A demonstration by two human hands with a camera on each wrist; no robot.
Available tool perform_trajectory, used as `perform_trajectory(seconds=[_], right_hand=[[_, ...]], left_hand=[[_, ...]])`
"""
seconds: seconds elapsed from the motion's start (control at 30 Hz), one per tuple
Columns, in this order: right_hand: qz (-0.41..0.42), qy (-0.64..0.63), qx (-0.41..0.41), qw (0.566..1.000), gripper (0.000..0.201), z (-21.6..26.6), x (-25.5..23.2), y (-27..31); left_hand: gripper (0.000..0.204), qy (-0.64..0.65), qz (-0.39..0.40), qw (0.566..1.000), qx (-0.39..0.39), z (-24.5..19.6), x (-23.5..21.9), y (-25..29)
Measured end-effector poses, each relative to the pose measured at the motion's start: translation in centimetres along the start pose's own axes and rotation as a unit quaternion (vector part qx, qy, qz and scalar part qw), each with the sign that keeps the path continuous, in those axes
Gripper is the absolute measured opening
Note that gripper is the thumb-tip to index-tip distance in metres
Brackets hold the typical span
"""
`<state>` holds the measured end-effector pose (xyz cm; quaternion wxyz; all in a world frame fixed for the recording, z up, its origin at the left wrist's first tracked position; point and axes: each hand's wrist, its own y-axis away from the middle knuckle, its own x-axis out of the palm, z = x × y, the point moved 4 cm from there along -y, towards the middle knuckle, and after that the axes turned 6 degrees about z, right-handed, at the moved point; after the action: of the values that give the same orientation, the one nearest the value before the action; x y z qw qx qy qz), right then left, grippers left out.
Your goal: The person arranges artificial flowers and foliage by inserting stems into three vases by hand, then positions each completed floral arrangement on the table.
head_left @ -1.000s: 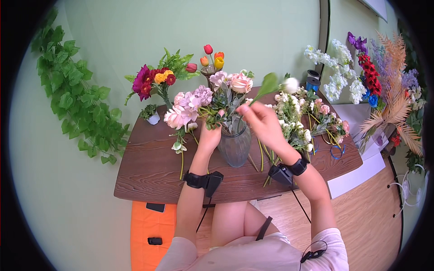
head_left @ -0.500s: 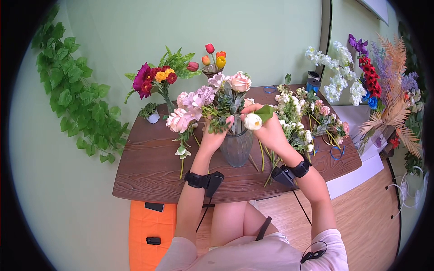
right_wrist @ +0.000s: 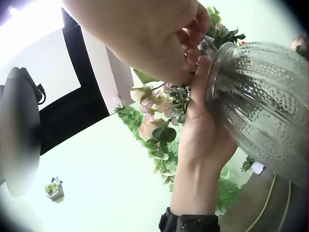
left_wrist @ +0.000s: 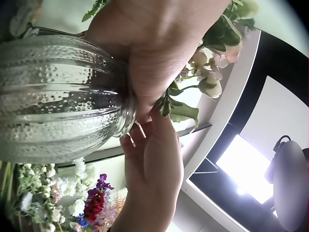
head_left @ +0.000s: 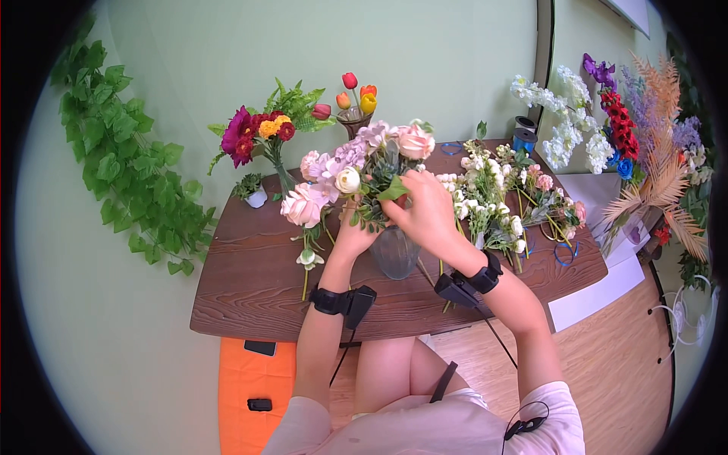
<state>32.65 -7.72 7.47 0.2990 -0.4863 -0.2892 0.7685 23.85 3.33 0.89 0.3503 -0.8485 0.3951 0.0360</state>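
A ribbed clear glass vase [head_left: 396,258] stands on the dark wooden table [head_left: 250,280] with a bouquet of pink and lilac flowers [head_left: 341,155] above its mouth. My left hand [head_left: 355,236] grips the bouquet's stems at the rim; its thumb shows beside the glass neck [right_wrist: 219,72] in the right wrist view. With curled fingers, my right hand [head_left: 428,212] pinches the stem of a white rose [head_left: 348,180], whose green leaf [head_left: 394,189] lies by the thumb. The bloom leans left over the bouquet's front. The pinched part of the stem is hidden behind the fingers.
White and pink flower sprays [head_left: 493,189] lie along the table's right side. Behind are a vase with tulips [head_left: 355,114] and a red and yellow bunch [head_left: 262,133]. A small potted succulent [head_left: 256,193] stands at left, ribbon spools [head_left: 524,136] at back right.
My right hand has brought the white rose down and left from the vase's right side to the bouquet's front. My left hand has stayed at the vase mouth.
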Motion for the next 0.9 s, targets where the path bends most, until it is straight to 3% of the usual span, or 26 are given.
perform_trajectory(seconds=[0.1,0.13,0.17,0.23,0.27,0.3,0.37,0.4,0.47,0.57,0.67,0.7,0.8,0.87,0.9], right_hand=[[0.023,0.015,-0.002,1.0,0.015,0.6,0.3,0.2],[0.021,0.017,0.001,1.0,0.015,0.6,0.3,0.4],[0.017,-0.017,-0.011,1.0,0.014,0.7,0.2,0.6],[0.011,-0.045,-0.017,0.999,0.014,0.6,-0.2,1.3],[-0.005,-0.09,-0.023,0.996,0.016,0.6,-0.5,1.8],[-0.022,-0.134,-0.029,0.99,0.018,0.5,-0.9,2.2],[-0.029,-0.154,0.01,0.988,0.016,-0.7,-1.7,3.3],[-0.027,-0.18,0.05,0.982,0.015,-1.7,-1.9,3.8],[-0.015,-0.193,0.117,0.974,0.015,-4.5,-1.9,5.1],[0.094,-0.191,0.232,0.949,0.016,-9.8,-1.5,7.8],[0.129,-0.135,0.266,0.946,0.022,-14.3,-1.4,10.7],[0.13,-0.134,0.267,0.945,0.022,-14.5,-2.1,11.1],[0.247,-0.08,0.363,0.895,0.033,-14.0,-3.4,12.4],[0.278,-0.075,0.366,0.885,0.035,-14.0,-3.1,13.4],[0.307,-0.07,0.369,0.875,0.037,-13.9,-2.9,13.8]], left_hand=[[0.049,0.001,0.018,0.999,-0.026,1.2,-0.4,-0.1],[0.038,-0.094,0.023,0.995,-0.011,1.1,-0.6,0.1],[0.038,-0.091,0.027,0.995,-0.011,1.1,-0.6,0.3],[0.028,0.059,0.009,0.998,-0.033,-0.7,-0.7,0.3],[0.024,-0.063,0.019,0.998,0.01,-2.1,-0.7,0.2],[0.024,-0.059,0.023,0.998,0.012,-2.7,-0.5,0.1],[0.023,-0.041,-0.025,0.996,-0.077,-2.6,-0.6,0.0],[0.024,-0.014,-0.046,0.998,-0.038,-2.6,-0.5,-0.1],[0.025,-0.019,-0.05,0.998,-0.038,-2.9,-0.5,-0.1],[0.028,-0.007,-0.061,0.997,-0.046,-3.1,-0.4,0.0],[0.029,-0.057,-0.059,0.995,-0.054,-2.9,-0.7,0.0],[0.03,-0.077,-0.054,0.994,-0.056,-2.7,-0.7,0.0],[0.031,-0.075,-0.041,0.993,-0.078,-2.3,-0.8,-0.1],[0.033,-0.052,-0.033,0.993,-0.098,-2.1,-0.8,-0.1],[0.031,-0.066,-0.041,0.994,-0.073,-2.3,-0.7,-0.1]])
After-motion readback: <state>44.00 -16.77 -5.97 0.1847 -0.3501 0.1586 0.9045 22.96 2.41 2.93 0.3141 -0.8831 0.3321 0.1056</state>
